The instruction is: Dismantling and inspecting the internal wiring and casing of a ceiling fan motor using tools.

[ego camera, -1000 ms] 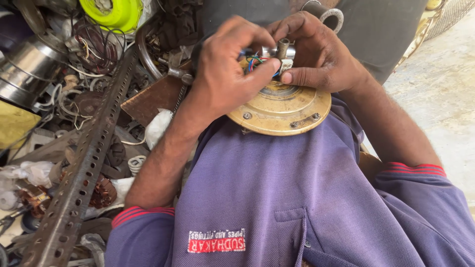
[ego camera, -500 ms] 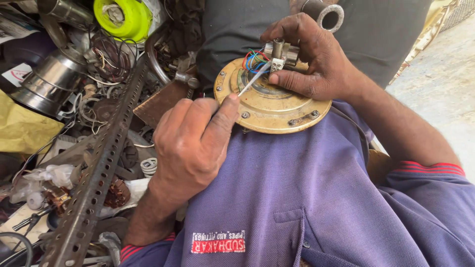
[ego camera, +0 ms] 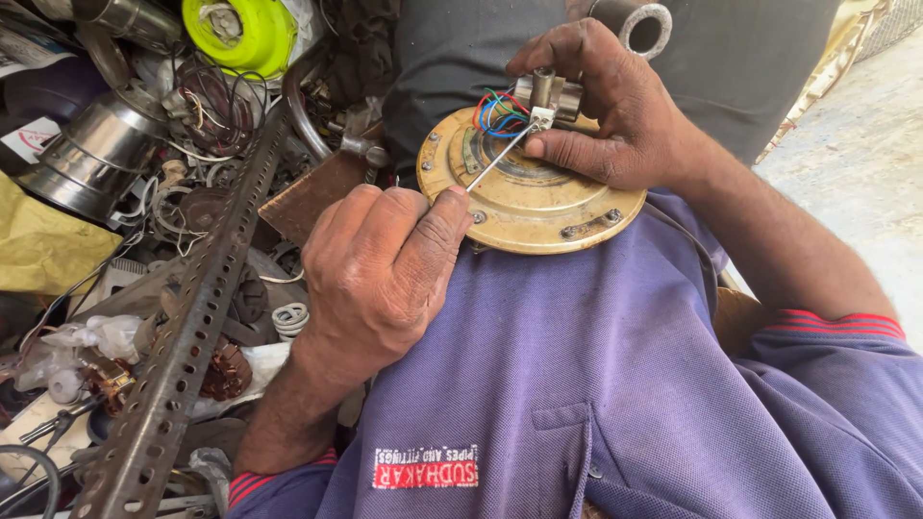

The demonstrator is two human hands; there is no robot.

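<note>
Round brass-coloured motor plate [ego camera: 529, 197] rests on the lap, against the purple shirt [ego camera: 596, 384]; taken as landmark. Right hand [ego camera: 615, 111] clamps the plate's far rim, thumb laid beside the small white connector [ego camera: 541, 117] near the central shaft [ego camera: 544, 86]. Left hand [ego camera: 380, 269], just off the plate's near-left edge, is curled tight around a thin metal probe [ego camera: 495, 161], whose tip touches the connector. Red, blue and green wires [ego camera: 495, 108] loop just left of the shaft.

Left of the plate: perforated steel angle bar [ego camera: 183, 346], steel funnel-shaped cup [ego camera: 91, 154], yellow-green reel [ego camera: 240, 34], tangled wire scrap.

Risks, judged: the probe tip could skid off the connector and nick wire insulation or jab the right thumb, since the thumb sits very close. The plate is only lap-propped; a hard push might tilt it.
</note>
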